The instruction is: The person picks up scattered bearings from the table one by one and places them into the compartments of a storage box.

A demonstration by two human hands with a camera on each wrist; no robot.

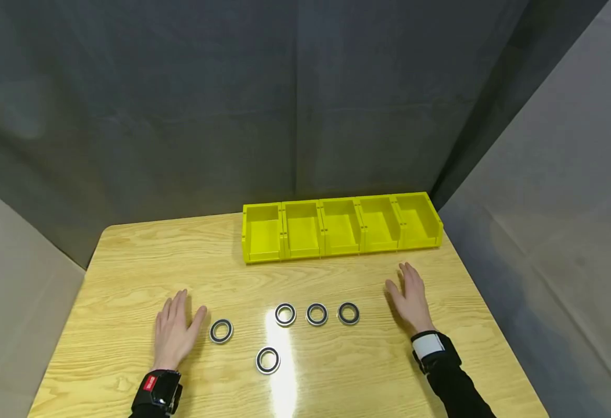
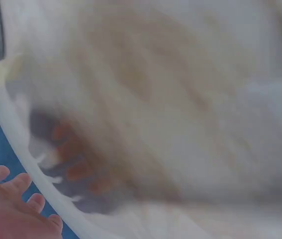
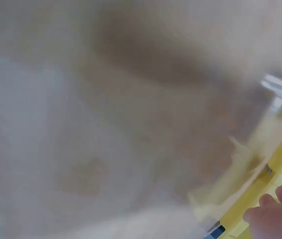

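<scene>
Several ring-shaped ball bearings with dark seals and shiny steel rims lie flat on the wooden table. My left hand (image 1: 172,335) is over the left part of the table, fingers extended, holding nothing. Nearest to it, just right of the thumb, lies one bearing (image 1: 221,331). Another bearing (image 1: 268,360) sits lower, toward the middle. Three more form a row: a left one (image 1: 285,314), a middle one (image 1: 317,314) and a right one (image 1: 348,313). To the right of that row my right hand (image 1: 412,299) has its fingers extended and holds nothing.
A row of joined yellow bins (image 1: 342,227) stands at the table's back edge, right of centre. Dark grey curtain (image 1: 232,116) hangs behind the wooden table (image 1: 143,261), with lighter panels on both sides. Both wrist views are mostly blurred tabletop.
</scene>
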